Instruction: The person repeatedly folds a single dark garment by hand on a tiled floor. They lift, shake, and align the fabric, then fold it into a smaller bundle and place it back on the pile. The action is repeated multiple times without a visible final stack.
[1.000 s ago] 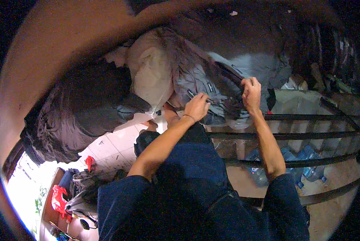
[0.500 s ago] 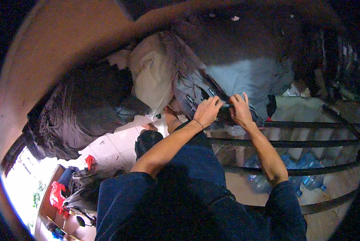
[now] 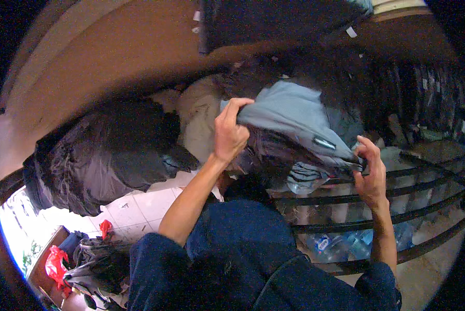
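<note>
Between my two raised hands hangs a light blue-grey garment (image 3: 292, 111), slanting down to the right, with a small dark label on it. My left hand (image 3: 231, 130) is closed on its upper left edge. At the lower right corner my right hand (image 3: 370, 168) pinches a dark edge of the cloth between thumb and fingers. Just below the garment lies a clear plastic bag (image 3: 306, 179) with folded greyish cloth inside. The garment's exact kind is unclear.
Large dark plastic-wrapped bundles (image 3: 108, 155) lie at left, beside a beige sack (image 3: 198, 109). Dark metal rails (image 3: 336, 225) run at right, with clear plastic bottles (image 3: 341, 246) beneath. A red plastic bag (image 3: 57, 267) is at lower left; dark clothes (image 3: 274, 26) are at the top.
My hands have moved apart, the left up and leftward, the right to the right and down. The garment has been lifted from the pile and spread between them.
</note>
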Motion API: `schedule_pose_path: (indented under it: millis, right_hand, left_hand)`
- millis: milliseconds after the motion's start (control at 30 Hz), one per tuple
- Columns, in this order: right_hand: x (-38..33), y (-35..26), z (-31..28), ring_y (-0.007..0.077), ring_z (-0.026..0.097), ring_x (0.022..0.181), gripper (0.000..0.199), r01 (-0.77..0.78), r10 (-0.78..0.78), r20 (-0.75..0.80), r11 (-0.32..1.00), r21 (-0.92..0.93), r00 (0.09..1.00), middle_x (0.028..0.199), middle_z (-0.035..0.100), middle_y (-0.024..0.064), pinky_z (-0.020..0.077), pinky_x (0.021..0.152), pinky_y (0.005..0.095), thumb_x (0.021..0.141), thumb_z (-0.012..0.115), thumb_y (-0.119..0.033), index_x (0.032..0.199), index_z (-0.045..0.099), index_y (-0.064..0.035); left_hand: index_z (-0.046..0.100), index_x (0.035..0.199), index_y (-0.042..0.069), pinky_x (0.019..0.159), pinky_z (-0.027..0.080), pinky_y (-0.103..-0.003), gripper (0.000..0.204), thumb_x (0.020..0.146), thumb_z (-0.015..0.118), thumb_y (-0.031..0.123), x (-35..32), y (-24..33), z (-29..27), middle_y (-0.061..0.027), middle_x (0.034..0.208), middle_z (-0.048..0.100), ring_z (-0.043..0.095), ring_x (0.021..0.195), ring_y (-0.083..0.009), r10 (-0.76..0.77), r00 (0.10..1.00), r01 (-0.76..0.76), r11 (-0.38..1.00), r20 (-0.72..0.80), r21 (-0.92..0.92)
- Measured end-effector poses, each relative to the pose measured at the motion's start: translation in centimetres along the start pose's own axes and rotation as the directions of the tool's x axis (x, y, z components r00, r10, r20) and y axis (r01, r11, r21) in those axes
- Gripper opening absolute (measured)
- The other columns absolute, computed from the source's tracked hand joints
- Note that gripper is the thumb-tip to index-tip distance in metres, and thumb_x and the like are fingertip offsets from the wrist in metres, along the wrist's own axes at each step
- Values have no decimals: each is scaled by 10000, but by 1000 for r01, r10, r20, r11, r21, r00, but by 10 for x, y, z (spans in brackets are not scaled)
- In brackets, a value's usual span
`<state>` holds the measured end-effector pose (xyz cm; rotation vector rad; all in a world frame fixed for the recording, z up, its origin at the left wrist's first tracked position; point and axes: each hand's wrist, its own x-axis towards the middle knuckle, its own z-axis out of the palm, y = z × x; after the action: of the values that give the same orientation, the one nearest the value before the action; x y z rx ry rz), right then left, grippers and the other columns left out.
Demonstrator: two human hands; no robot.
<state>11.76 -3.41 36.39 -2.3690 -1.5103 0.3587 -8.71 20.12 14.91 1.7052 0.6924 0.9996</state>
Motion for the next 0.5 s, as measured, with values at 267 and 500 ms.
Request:
schedule_pose_path:
  millis: [267, 500]
  right_hand:
    - [-20, -37, 52, 284, 672, 1012, 228, 2, 62, -295, 977, 212, 954, 1031, 711, 118, 508, 973, 387, 956, 645, -137, 1143, 663, -9]
    - [-83, -168, 107, 194, 570, 1045, 260, 121, -77, -164, 954, 274, 983, 1103, 591, 102, 451, 989, 334, 1043, 573, -235, 1162, 587, -4]
  left_hand:
    - [699, 1207, 43, 657, 526, -412, 588, 619, 736, 37, -43, 166, -230, -91, 961, 706, 675, 772, -264, 362, 905, -425, 810, 225, 405]
    - [686, 1060, 80, 745, 565, -450, 443, 627, 778, 63, -207, 179, -397, -75, 923, 717, 712, 873, -305, -86, 985, -28, 783, 152, 621]
